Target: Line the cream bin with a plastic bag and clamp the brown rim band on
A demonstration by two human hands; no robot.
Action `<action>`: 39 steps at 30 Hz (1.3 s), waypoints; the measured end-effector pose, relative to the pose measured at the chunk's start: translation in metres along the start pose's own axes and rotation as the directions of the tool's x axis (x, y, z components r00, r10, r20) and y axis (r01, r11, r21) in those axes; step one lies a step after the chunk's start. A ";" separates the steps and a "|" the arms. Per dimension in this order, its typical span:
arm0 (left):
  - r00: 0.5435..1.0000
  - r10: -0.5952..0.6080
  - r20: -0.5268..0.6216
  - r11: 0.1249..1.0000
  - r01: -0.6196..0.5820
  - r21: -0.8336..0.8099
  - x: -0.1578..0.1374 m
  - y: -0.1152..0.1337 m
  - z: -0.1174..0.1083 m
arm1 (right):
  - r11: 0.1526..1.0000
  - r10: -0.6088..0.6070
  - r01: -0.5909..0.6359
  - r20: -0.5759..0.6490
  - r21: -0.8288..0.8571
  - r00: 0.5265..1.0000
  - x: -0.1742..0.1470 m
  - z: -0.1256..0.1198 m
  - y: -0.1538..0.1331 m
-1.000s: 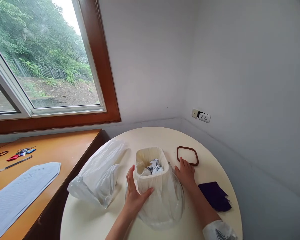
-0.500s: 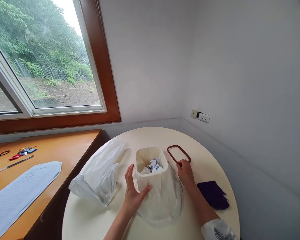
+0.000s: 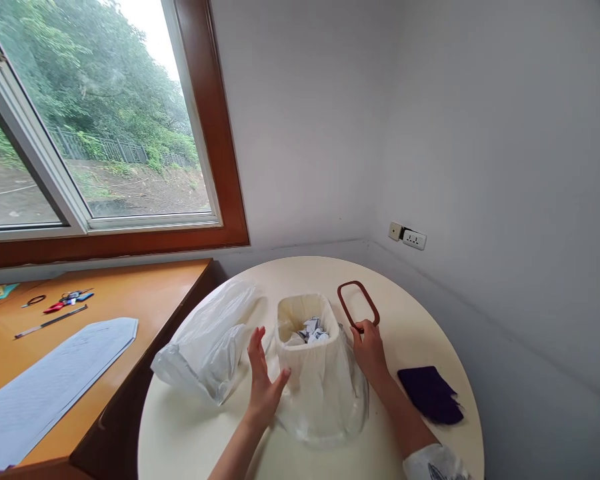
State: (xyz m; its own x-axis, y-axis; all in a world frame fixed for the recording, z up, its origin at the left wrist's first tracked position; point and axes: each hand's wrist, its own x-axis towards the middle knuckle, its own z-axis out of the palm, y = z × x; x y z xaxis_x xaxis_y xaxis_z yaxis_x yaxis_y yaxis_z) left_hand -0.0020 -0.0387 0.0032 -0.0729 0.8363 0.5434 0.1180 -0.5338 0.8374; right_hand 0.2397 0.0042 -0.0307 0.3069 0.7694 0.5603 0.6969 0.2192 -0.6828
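Bag (image 3: 315, 413) over bin (image 3: 307, 346), paper (image 3: 314, 331) inside; frame (image 3: 345, 307) off, pinched by right hand (image 3: 370, 350). Left hand (image 3: 264, 393) spread beside bin.

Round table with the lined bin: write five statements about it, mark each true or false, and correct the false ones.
1. The right hand holds the brown frame. True.
2. The left hand is clenched in a fist. False: its fingers and thumb are spread, at the left side of the lined bin.
3. Crumpled paper lies inside the lined bin. True.
4. The brown frame sits on the bin's rim. False: it is off to the right of the bin.
5. The dark purple cloth lies on the round table. True.
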 end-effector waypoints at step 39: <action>0.965 0.112 -0.238 0.967 -0.050 0.251 0.036 0.059 -0.010 | 0.803 -0.552 0.590 -0.267 0.085 0.790 0.002 -0.049 -0.093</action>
State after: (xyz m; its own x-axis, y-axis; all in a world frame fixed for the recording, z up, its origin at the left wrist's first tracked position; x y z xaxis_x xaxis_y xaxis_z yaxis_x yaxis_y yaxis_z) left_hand -0.0071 -0.0410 0.0729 -0.2929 0.7174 0.6321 0.3662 -0.5265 0.7673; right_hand 0.2065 -0.0443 0.0567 0.0309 0.3263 0.9448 0.6854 0.6811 -0.2576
